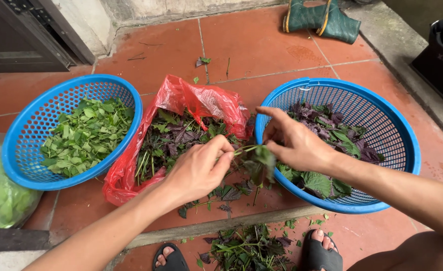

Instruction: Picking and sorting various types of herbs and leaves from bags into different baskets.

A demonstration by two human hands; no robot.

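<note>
At the bottom of the frame, a pile of stripped green-and-purple stems [246, 248] lies between the person's black sandals [321, 253], dropped where they fall. Above it, mid-frame, the left hand [197, 170] pinches a leafy purple-green herb sprig [257, 161] by its stem while the right hand [294, 143], fingers half curled, plucks at its leaves beside the right-hand blue plastic perforated basket [382, 108]. A crumpled red plastic bag [201, 103] of unsorted herbs lies open centre-frame; the left blue basket [25, 130] holds green leaves.

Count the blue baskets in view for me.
2. One blue basket sits at the left, holding green leaves. The other basket sits at the right, behind the right hand, holding purple-green leaves. None seems hidden.
</note>
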